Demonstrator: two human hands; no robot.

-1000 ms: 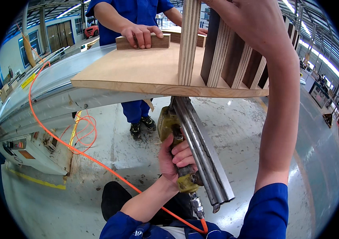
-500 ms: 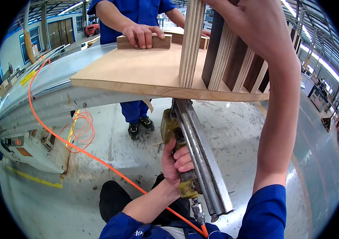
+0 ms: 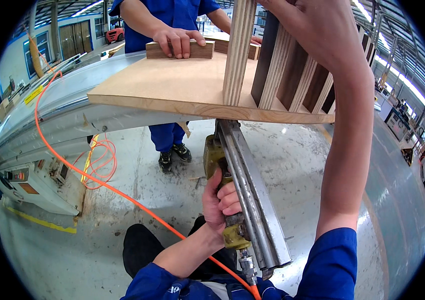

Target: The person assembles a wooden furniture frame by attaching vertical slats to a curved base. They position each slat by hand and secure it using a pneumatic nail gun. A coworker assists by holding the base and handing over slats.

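Note:
My left hand (image 3: 221,200) is wrapped round the handle of an air nail gun (image 3: 253,197), olive-green with a long metal magazine. The gun points up, its nose at the underside of a flat wooden board (image 3: 157,82) near the front edge. My right hand (image 3: 317,30) is raised at the top right, closed at the top of the upright plywood strips; its thumb reaches the nearest strip (image 3: 238,60), and its other fingers are mostly hidden or cut off. Several dark and layered wooden strips (image 3: 275,70) stand in a row on the board.
Across the board, a co-worker's hand (image 3: 178,42) rests on a brown wooden block (image 3: 202,50). An orange air hose (image 3: 102,187) runs from the left down to the gun. A metal table frame (image 3: 107,120) supports the board; a grey machine box (image 3: 37,187) stands below it at left.
The whole view has shifted slightly. Both my hands, the nail gun and the co-worker's hand keep their places against the wood.

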